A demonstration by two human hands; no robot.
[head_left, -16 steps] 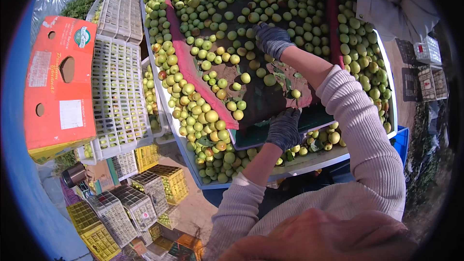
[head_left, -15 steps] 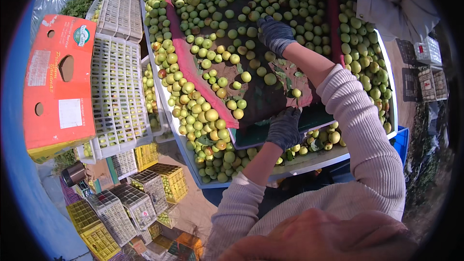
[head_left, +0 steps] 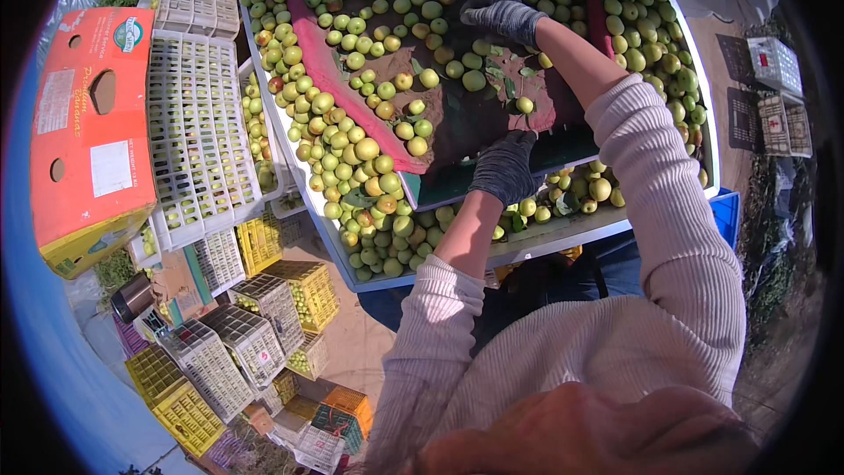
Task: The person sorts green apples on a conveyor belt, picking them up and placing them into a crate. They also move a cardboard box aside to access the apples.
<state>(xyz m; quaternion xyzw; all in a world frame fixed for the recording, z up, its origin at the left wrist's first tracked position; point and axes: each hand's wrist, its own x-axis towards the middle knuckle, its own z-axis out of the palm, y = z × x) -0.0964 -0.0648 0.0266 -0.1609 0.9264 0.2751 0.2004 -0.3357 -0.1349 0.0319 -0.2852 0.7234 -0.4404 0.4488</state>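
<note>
our right hand (head_left: 505, 16) has drawn nearer us over the dark cloth (head_left: 455, 127), fingers together; whether it grips anything we cannot tell. our left hand (head_left: 507, 169) covers the green tray (head_left: 563, 152)'s edge, its grip hidden. green fruit (head_left: 474, 81) lies around them, split by a red strip (head_left: 338, 95); leftward, an orange box (head_left: 97, 130) abuts a white crate (head_left: 199, 123) holding fruit.
</note>
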